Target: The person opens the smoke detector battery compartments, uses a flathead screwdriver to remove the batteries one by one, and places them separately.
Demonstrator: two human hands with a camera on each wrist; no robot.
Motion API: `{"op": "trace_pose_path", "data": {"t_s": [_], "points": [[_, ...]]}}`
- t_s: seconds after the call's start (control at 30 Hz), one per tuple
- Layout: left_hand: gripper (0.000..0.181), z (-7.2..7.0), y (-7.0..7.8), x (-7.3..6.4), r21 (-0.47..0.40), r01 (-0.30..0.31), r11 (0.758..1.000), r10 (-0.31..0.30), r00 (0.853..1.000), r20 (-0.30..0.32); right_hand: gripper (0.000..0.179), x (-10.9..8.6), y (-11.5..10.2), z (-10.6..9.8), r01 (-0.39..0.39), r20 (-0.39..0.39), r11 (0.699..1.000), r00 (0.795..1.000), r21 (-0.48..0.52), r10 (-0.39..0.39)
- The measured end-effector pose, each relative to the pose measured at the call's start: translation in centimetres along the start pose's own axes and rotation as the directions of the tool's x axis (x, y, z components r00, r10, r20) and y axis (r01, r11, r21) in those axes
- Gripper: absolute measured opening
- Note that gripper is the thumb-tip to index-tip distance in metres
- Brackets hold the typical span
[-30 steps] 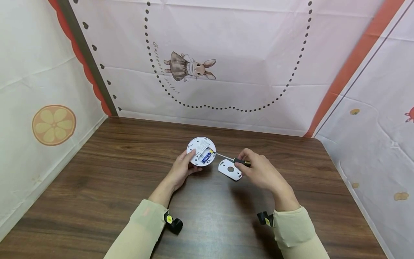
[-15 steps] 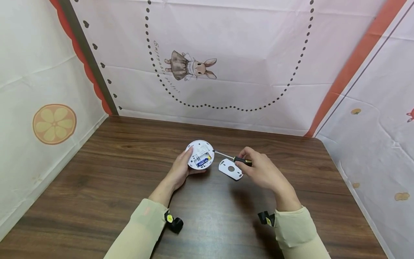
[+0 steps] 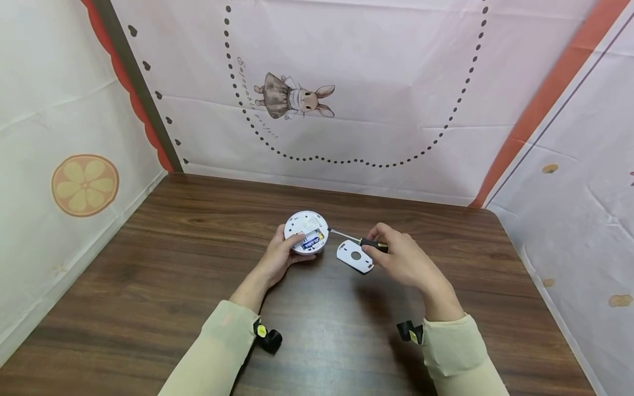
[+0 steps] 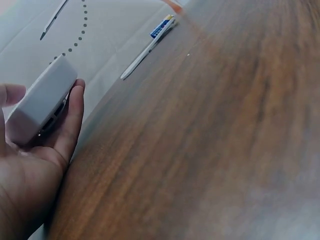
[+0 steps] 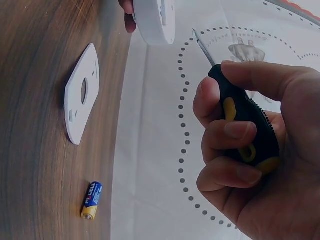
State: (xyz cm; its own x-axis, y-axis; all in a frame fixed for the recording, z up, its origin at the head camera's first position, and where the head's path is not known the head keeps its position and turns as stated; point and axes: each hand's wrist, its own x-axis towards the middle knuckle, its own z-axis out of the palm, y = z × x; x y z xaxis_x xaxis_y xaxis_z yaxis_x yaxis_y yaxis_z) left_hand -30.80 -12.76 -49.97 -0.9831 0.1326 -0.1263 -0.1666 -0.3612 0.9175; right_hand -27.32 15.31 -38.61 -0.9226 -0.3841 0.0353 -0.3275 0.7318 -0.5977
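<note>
My left hand (image 3: pixel 273 263) holds a round white smoke detector (image 3: pixel 300 221) above the table, its back facing up. The thumb lies over the edge of the open battery compartment, where a blue battery (image 3: pixel 313 242) shows. The other fingers support the detector from below, as the left wrist view shows. My right hand (image 3: pixel 408 261) grips the dark green and yellow handle of a screwdriver (image 5: pixel 250 125). Its metal tip points left, close to the detector's rim but apart from it. Beneath the screwdriver, a white mounting plate (image 3: pixel 355 257) with a round hole lies on the table.
A loose blue and yellow battery (image 5: pixel 92 201) lies on the table near the mounting plate; my right hand hides it in the head view. The brown wooden table (image 3: pixel 198 231) meets printed cloth walls (image 3: pixel 386 82) at the back and sides.
The screwdriver tip has come out of the battery compartment to just outside the detector's rim. The detector shifted and tilted slightly, and my left thumb moved onto the compartment's edge.
</note>
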Motion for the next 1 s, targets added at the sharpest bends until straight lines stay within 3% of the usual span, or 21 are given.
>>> {"op": "trace_pose_path", "data": {"t_s": [0.43,0.73,1.0], "points": [[0.058,-0.16,0.16,0.3,0.035,-0.02,0.999,0.017,0.997,0.077,0.018,0.08,-0.02,-0.31,-0.008,0.003,1.0,1.0,-0.002,0.008],[0.039,-0.05,-0.04,0.24,0.029,-0.03,0.999,0.029,0.999,0.045,0.018,0.06,0.09,-0.45,-0.01,0.01,1.0,1.0,0.007,0.01],[0.046,-0.12,-0.23,0.3,0.077,-0.033,0.996,0.029,0.998,0.05,0.018,0.13,0.28,-0.42,-0.018,0.016,1.0,1.0,-0.019,0.018]]}}
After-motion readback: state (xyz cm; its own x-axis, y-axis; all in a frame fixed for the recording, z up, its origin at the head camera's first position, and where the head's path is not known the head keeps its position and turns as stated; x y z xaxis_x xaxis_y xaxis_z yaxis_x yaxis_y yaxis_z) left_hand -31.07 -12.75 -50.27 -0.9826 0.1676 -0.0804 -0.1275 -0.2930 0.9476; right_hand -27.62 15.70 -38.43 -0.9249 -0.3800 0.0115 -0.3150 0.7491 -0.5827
